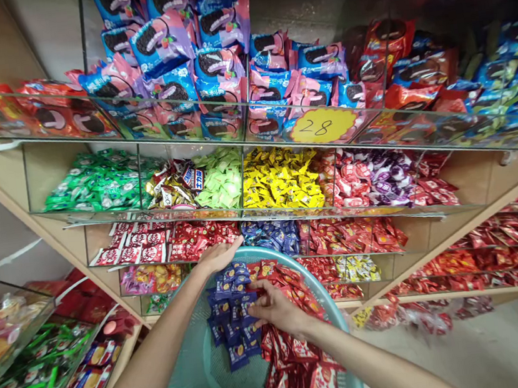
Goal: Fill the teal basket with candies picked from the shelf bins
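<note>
I have my right hand (275, 305) pinched shut on blue packets (232, 326) in the near basket (199, 377), and my left hand (219, 255) lies flat, open and empty, on the shelf (72, 248) just beyond.

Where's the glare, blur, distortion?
Head view: reflections wash out the clear plastic bin fronts, worst upper left and right; top-right corner is dark; wide lens splays the pale wooden shelves; red packets at lower right are smeared; left hand, right hand and teal plastic basket are sharp.
</note>
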A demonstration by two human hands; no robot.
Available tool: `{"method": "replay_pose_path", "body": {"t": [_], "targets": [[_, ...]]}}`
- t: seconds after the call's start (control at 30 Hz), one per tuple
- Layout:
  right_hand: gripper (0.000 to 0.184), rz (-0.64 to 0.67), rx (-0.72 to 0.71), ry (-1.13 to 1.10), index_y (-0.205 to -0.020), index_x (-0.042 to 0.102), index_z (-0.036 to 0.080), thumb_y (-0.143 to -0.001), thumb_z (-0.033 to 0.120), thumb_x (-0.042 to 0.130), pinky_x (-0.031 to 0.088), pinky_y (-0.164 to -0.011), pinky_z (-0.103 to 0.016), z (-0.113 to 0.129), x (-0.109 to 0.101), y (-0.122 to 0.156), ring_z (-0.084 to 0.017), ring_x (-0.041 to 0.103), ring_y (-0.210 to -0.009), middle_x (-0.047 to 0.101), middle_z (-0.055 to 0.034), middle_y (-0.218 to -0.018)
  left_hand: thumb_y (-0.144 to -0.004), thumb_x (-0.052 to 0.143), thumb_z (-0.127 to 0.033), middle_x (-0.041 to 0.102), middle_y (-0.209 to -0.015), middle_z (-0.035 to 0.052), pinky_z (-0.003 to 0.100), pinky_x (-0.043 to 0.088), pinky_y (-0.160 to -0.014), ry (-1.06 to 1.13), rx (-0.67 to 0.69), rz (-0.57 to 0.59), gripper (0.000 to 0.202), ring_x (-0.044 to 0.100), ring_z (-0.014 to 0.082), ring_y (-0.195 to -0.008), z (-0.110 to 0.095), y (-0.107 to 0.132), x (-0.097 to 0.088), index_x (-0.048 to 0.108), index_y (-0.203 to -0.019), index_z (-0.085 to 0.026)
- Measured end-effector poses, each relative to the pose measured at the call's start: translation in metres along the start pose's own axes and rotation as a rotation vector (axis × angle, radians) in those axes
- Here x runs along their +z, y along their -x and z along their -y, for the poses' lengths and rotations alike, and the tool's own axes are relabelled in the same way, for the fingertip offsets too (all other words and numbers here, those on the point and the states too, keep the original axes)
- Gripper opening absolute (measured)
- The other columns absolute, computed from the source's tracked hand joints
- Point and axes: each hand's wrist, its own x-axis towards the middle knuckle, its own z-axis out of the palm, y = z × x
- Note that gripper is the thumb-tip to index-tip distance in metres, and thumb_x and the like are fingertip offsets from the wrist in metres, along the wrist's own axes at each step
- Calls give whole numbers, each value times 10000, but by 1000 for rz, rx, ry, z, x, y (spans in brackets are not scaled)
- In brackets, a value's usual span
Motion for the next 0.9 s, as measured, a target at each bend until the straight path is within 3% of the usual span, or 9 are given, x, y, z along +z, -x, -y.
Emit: {"method": "replay_pose_path", "body": {"t": [0.2, 0.57, 0.73, 0.9], "targets": [[530, -97, -2, -44, -788, 391, 192, -497, 459, 745, 463, -492, -231, -9, 4, -6, -111, 589, -496, 523, 94, -572, -731, 26, -705, 651, -1030, 94, 365, 386, -826, 3, -21, 7, 806, 557, 286, -994, -1, 0, 0, 656, -872, -222], [457, -212, 93, -262, -787, 455, 163, -483, 250, 785, 516, -731, -301, -10, 11, -13, -149, 645, -635, 548, 44, -628, -749, 59, -684, 656, -1019, 94, 364, 397, -820, 18, -10, 9, 760, 567, 277, -979, 0, 0, -1, 656, -846, -223], [478, -263, 91, -271, -773, 420, 174, -485, 269, 789, 531, -662, -276, -12, 12, -16, -164, 653, -615, 556, 53, -571, -749, 50, -685, 666, -995, 86, 373, 398, -812, 11, -13, -4, 770, 570, 286, -967, 1, -1, 1, 664, -817, -226], [493, -273, 116, -162, -750, 362, 194, -529, 397, 753, 504, -481, -238, -16, 11, -18, -158, 627, -497, 589, 29, -507, -750, 43, -687, 659, -999, 96, 390, 397, -812, 3, -1, -8, 778, 566, 294, -975, 1, -2, 1, 662, -869, -231]]}}
